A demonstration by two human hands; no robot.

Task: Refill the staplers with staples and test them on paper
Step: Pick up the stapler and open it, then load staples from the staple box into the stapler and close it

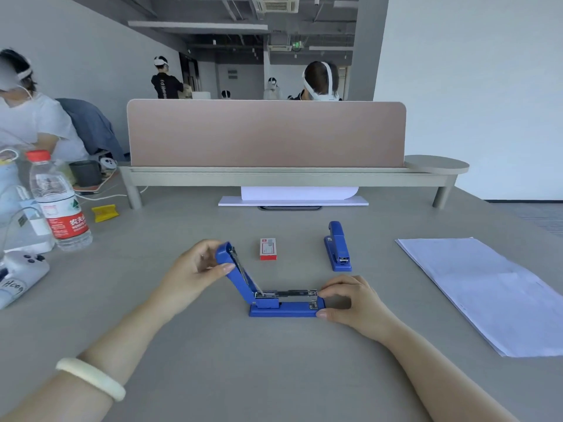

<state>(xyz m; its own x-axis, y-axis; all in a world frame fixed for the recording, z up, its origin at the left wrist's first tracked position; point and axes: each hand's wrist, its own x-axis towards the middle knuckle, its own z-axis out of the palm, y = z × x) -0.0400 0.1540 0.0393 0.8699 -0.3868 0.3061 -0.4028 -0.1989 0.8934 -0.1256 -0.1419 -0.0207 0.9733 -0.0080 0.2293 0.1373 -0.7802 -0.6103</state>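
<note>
A blue stapler (283, 309) lies on the grey table in front of me with its lid swung up and back, so the metal staple channel shows. My left hand (195, 269) grips the raised lid (234, 269) near its tip. My right hand (350, 303) pinches the front end of the stapler's base and channel. A small red and white staple box (268, 248) stands just behind it. A second blue stapler (337, 246), closed, lies to the right of the box. A stack of white paper (487, 290) lies at the right.
A water bottle (58, 202) with a red cap, a yellow object (105, 212) and a white controller (21, 272) sit at the left. A low shelf (289, 175) with a pink divider crosses the back, white sheets under it. People sit and stand beyond.
</note>
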